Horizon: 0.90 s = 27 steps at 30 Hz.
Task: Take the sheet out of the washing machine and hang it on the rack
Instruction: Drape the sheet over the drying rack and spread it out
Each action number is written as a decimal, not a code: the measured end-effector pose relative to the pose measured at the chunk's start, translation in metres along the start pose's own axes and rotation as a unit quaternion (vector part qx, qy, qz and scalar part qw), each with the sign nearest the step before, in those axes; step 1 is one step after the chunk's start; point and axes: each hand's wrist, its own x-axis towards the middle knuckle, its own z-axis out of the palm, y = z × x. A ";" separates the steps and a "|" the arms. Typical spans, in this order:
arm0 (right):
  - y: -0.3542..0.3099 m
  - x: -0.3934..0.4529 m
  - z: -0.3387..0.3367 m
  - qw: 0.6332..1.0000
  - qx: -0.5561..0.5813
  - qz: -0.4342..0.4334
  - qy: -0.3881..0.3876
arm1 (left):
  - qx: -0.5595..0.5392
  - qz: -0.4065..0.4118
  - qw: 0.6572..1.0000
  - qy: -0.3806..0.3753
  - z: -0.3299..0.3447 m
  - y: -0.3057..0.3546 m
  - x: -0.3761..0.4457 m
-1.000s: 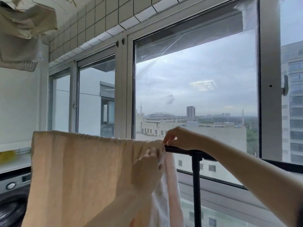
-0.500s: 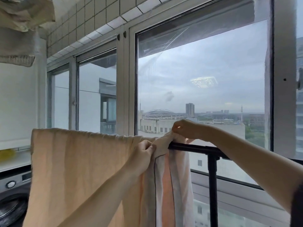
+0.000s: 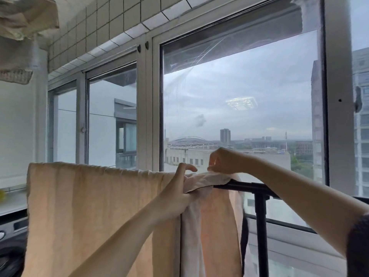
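Observation:
A peach-coloured sheet (image 3: 89,212) with a white underside hangs over the black rack bar (image 3: 245,186), spread wide to the left and bunched at its right end. My left hand (image 3: 177,194) grips the bunched edge of the sheet just below the bar, thumb raised. Over the bar, my right hand (image 3: 223,160) pinches the top fold of the sheet's right end. The washing machine (image 3: 12,242) shows at the lower left, mostly hidden behind the sheet.
Large windows (image 3: 239,108) stand close behind the rack. The rack's black upright post (image 3: 260,232) runs down right of the sheet. Laundry (image 3: 22,19) hangs overhead at the upper left. A white counter (image 3: 12,202) sits above the machine.
The sheet's right end has been drawn further right along the bar. My right hand lifted onto the top fold, and my left hand slid to the edge under the bar.

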 end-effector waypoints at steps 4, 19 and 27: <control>-0.006 -0.009 -0.001 0.996 0.060 -0.066 0.014 | -0.011 0.011 0.999 0.032 0.001 -0.004 0.004; -0.014 -0.056 -0.004 0.995 0.073 -0.070 0.001 | -0.122 -0.011 0.986 0.113 0.030 -0.017 -0.003; -0.001 -0.068 -0.017 0.997 -0.031 -0.021 0.060 | -0.009 -0.027 0.999 0.029 0.031 -0.018 -0.012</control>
